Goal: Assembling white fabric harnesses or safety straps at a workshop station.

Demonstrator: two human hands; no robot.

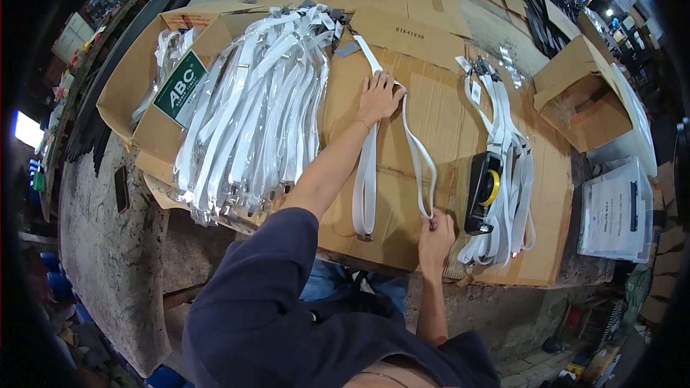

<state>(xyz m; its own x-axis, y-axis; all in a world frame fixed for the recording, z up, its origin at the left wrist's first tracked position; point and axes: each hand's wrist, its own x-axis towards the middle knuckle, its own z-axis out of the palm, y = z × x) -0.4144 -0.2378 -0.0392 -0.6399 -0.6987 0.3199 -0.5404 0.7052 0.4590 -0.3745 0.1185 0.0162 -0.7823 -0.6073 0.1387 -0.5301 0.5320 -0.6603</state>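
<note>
A white flat strap (pixel 366 194) lies in long loops on the cardboard sheet (pixel 402 144), a grey tag (pixel 347 49) at its far end. My left hand (pixel 383 98) is closed on the strap's upper part, reaching across the cardboard. Nearer to me, my right hand (pixel 437 238) pinches the low end of the strap's right-hand loop. Left of the strap is a large pile of white straps in clear plastic sleeves (pixel 251 108). To the right lies a smaller bunch of white straps (pixel 503 129). A black tape dispenser with a yellow ring (pixel 483 192) rests on that bunch.
An open cardboard box (pixel 118 104) with bagged straps and a green card (pixel 181 90) stands at the left. A dark phone (pixel 122 188) lies on the bench. Another open box (pixel 582 93) and a clear plastic bin (pixel 617 212) are at the right.
</note>
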